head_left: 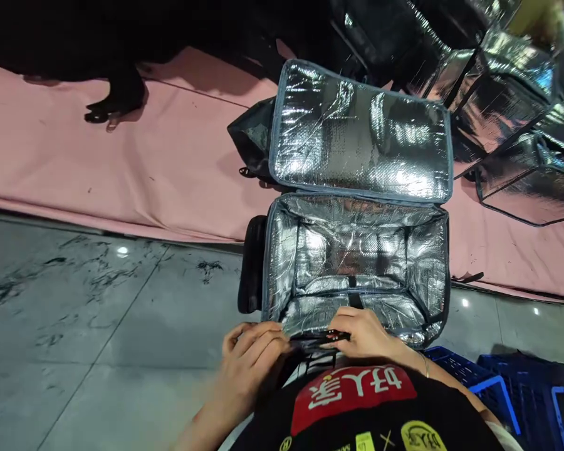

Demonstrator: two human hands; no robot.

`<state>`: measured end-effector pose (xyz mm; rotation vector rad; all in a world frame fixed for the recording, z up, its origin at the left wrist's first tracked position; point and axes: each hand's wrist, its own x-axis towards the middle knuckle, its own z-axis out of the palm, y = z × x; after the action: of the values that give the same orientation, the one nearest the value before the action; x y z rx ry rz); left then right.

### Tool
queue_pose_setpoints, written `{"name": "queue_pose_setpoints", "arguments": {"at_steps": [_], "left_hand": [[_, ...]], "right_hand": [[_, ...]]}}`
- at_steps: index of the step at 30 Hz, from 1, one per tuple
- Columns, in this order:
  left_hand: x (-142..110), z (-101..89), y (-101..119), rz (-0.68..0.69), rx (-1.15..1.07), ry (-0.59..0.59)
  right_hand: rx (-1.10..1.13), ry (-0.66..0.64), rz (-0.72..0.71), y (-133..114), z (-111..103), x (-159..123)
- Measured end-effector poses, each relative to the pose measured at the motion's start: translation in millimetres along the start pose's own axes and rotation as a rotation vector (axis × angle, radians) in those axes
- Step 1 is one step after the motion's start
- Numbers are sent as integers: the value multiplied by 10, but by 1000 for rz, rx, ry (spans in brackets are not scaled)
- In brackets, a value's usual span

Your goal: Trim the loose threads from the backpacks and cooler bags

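Foil-lined insulated bag [352,250], lid [361,138] folded back, at the near edge of the pink-covered surface [178,163].
Likely light, soft-walled; hold by the rim [267,263]. Right hand [364,332] grip: clamped on black strip [339,336]. Left hand [256,351] grip: beside it, closure unclear.

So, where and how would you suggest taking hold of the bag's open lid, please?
Probably by its far edge, from above: the lid lies folded back, shiny side up, and appears joined to the bag along the opposite edge.
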<state>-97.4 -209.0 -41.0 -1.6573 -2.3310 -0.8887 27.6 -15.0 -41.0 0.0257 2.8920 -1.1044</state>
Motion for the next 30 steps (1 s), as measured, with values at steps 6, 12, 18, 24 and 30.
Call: {"name": "queue_pose_setpoints", "arguments": {"at_steps": [6,12,18,24,30], "left_hand": [[579,-246,-31,40,109,35],[1462,-55,-100,103,-151,-48],[2324,250,-91,100,-68,-47],[2760,412,-114,-87,37,-356],[2921,488,-176,-204,37,-468]], "right_hand": [[123,361,207,69,-729,42],[-188,720,266,359,-1474,366],[-384,447,554,561,-1852,815],[-327,230,555,722,-2121,1007],[-302,196,521,715,-2192,997]]}}
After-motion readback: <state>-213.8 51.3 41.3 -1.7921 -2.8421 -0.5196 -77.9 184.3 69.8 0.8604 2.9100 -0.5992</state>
